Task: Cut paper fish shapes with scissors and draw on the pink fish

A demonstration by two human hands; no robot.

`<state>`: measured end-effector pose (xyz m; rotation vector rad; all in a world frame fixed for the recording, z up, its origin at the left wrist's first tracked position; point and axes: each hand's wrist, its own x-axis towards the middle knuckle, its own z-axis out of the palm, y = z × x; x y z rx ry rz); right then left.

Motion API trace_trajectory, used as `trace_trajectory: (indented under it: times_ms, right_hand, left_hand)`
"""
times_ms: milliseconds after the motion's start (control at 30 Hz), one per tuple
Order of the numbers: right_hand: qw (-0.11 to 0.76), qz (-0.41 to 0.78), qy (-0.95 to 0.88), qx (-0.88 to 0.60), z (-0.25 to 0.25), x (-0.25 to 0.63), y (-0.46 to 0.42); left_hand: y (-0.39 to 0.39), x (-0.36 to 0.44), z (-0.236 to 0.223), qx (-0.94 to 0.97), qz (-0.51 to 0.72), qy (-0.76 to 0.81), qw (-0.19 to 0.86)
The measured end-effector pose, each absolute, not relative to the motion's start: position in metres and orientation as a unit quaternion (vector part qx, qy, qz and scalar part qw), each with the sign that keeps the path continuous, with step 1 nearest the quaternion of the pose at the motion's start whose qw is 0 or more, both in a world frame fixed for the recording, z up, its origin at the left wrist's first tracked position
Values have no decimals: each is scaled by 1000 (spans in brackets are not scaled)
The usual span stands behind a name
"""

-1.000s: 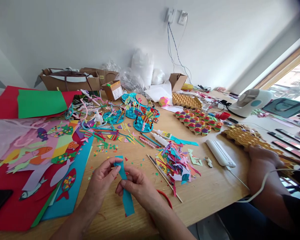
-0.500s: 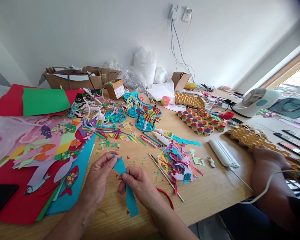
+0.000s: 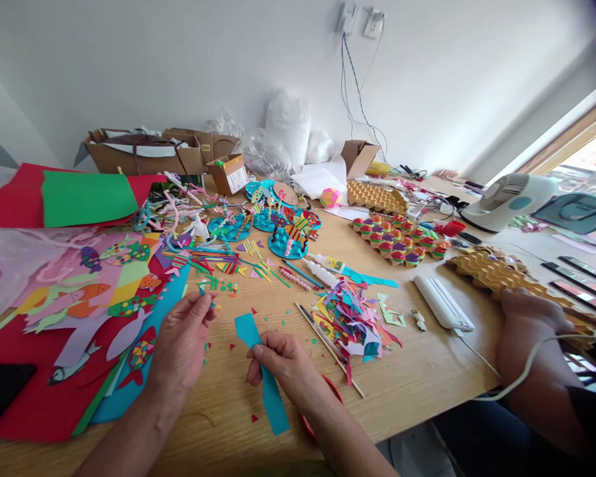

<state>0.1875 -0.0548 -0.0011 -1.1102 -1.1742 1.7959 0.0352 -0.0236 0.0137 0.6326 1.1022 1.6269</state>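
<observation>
My right hand (image 3: 273,358) is closed on a blue paper strip (image 3: 275,404), pinching it between thumb and fingers above the table. To the left and a little higher, my left hand (image 3: 186,331) pinches a tiny blue paper scrap (image 3: 202,290) at its fingertips. A red loop-shaped handle (image 3: 334,386) lies under my right wrist, most of it hidden by the arm. Small red and green paper bits dot the wood around both hands. Just past my left fingertips lie small green cut pieces (image 3: 222,283).
Colourful paper scraps (image 3: 355,318) are heaped right of my hands, beside wooden sticks (image 3: 330,351). Paper fish lie on coloured sheets (image 3: 24,397) at left. Glue bottles (image 3: 322,273) and blue fish-decorated discs (image 3: 288,246) stand behind. Another person's hand (image 3: 534,311) touches an egg-carton tray (image 3: 487,275).
My left hand has moved left, away from the blue strip, with a tiny scrap in its fingertips. My right hand has shifted slightly right with the strip.
</observation>
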Motion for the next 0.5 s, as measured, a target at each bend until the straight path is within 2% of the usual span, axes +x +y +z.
trace_trajectory:
  times_ms: [167, 267, 400, 500]
  right_hand:
    - [392, 682, -452, -421, 5, 197, -56]
    - [408, 677, -455, -410, 7, 202, -54]
    - [413, 684, -446, -403, 9, 206, -51]
    - [424, 685, -444, -393, 9, 203, -51]
  left_hand:
    - [-29, 33, 3, 467, 506, 540, 484]
    - [-33, 35, -6, 574, 429, 548, 431]
    - [-33, 34, -6, 677, 375, 511, 374]
    - [-34, 34, 1, 683, 376, 500, 377]
